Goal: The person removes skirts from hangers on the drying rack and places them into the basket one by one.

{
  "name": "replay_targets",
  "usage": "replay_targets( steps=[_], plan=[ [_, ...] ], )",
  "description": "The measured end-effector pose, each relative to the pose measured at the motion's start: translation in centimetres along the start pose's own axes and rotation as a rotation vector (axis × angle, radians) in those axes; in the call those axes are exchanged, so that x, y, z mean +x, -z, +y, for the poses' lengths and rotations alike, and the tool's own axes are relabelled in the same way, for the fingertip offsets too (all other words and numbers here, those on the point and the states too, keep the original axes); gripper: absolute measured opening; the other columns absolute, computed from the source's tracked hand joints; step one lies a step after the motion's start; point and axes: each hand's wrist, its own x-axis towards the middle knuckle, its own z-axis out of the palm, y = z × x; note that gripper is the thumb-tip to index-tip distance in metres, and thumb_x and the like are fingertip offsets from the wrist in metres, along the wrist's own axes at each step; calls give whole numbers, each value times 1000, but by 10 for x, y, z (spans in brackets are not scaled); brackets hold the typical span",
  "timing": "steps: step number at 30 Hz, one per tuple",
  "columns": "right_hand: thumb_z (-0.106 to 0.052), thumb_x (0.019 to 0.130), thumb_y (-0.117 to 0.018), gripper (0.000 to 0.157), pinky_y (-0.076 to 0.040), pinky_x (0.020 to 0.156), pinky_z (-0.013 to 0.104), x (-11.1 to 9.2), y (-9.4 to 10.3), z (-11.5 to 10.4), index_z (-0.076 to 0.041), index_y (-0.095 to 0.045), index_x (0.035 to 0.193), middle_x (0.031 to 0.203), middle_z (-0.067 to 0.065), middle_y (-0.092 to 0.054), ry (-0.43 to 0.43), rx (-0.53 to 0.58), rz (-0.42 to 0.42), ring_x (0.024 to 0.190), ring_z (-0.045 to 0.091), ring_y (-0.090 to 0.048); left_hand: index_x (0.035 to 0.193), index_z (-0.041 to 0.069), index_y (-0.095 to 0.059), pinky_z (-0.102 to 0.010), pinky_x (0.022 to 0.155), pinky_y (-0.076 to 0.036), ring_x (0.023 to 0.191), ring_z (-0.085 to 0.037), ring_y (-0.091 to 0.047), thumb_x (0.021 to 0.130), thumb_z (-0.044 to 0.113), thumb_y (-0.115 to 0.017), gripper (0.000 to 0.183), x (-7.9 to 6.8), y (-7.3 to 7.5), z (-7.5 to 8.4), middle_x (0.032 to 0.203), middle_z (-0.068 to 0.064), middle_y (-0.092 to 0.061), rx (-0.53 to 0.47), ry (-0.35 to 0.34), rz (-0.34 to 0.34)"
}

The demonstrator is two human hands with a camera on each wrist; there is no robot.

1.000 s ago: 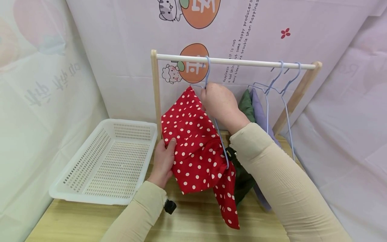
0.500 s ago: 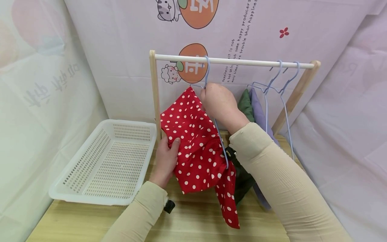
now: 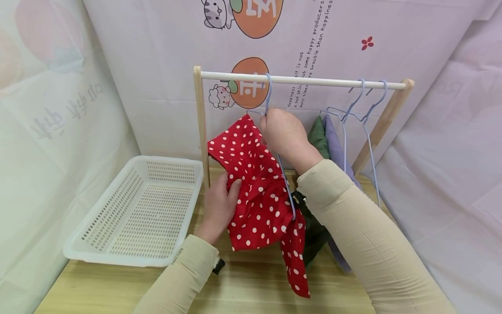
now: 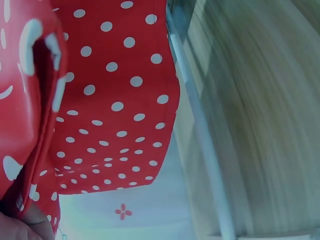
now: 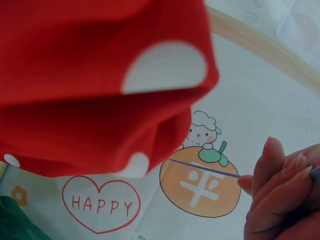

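A red garment with white polka dots (image 3: 255,192) hangs on a light-blue wire hanger (image 3: 269,92), whose hook sits over the rack's white rail. My left hand (image 3: 217,207) pinches the garment's left side, thumb in front and the other fingers behind the cloth. In the left wrist view the cloth (image 4: 115,100) bunches beside the fingertips (image 4: 20,227). My right hand (image 3: 285,135) grips the hanger just below its hook. The right wrist view shows those curled fingers (image 5: 285,195) on the wire, with red cloth (image 5: 100,75) close to the camera.
The rack's white rail (image 3: 313,81) spans two wooden posts. Farther right, two more blue hangers (image 3: 354,104) carry a green garment (image 3: 319,137) and a purple garment (image 3: 334,139). A white perforated basket (image 3: 157,259) stands left of the rack on the wooden table (image 3: 251,288).
My left hand has shifted right and slightly up, drawing the garment's left side inward into folds. The right hand stays on the hanger in the same spot.
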Motion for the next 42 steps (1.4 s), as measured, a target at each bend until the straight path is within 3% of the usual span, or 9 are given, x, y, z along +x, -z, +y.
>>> replay_targets(
  steps=[9,14,29,42],
  plan=[
    [-24,110,-45,29,-62,82,44,-1,0,1,-1,-63,106,87,13,-71,7,-19,11,80,28,-71,125,13,-60,-32,76,-63,89,-16,-75,101,26,-70,29,0,2,8,110,-2,-76,219,-212,22],
    [-25,110,-45,29,-62,82,43,-1,0,0,-2,-63,106,87,12,-71,-5,-21,-1,80,27,-71,121,14,-61,-31,72,-62,85,-15,-75,102,25,-69,24,0,4,15,105,-1,-77,281,-296,27],
    [-27,110,-44,31,-62,81,42,1,-1,-1,-3,-63,106,84,11,-70,-23,4,-3,77,26,-70,122,13,-62,-29,73,-62,79,-13,-73,99,26,-72,28,-3,12,20,100,0,-78,309,-375,79],
    [-28,111,-41,32,-56,73,40,0,1,-2,-5,-62,104,82,9,-72,-29,-7,-3,77,25,-68,119,9,-65,-26,64,-60,65,-12,-68,98,24,-73,27,-5,24,31,92,-2,-77,354,-424,162]
  ],
)
